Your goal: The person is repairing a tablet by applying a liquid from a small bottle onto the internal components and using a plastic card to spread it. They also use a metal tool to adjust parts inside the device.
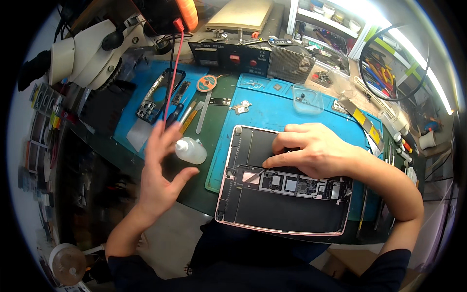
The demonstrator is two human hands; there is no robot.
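An opened tablet [277,209] with a pinkish rim lies on the blue mat's near edge, its black inside facing up. A long circuit board [304,186] with silvery chips runs across its middle. My right hand [311,151] is closed round a thin metal tool [255,175], whose tip rests at the board's left end; most of the tool is hidden by the fingers. My left hand [160,177] is raised left of the tablet, fingers apart and holding nothing. Between thumb and fingers, just beyond it, stands a whitish plastic bottle [191,152] with a nozzle; I cannot tell whether they touch.
A phone frame [158,97], a solder wire reel [206,83] and several hand tools lie on the far left. A clear plastic box [307,99] sits on the blue mat [265,109]. A microscope [92,53] stands at the left, a black power unit [228,58] at the back.
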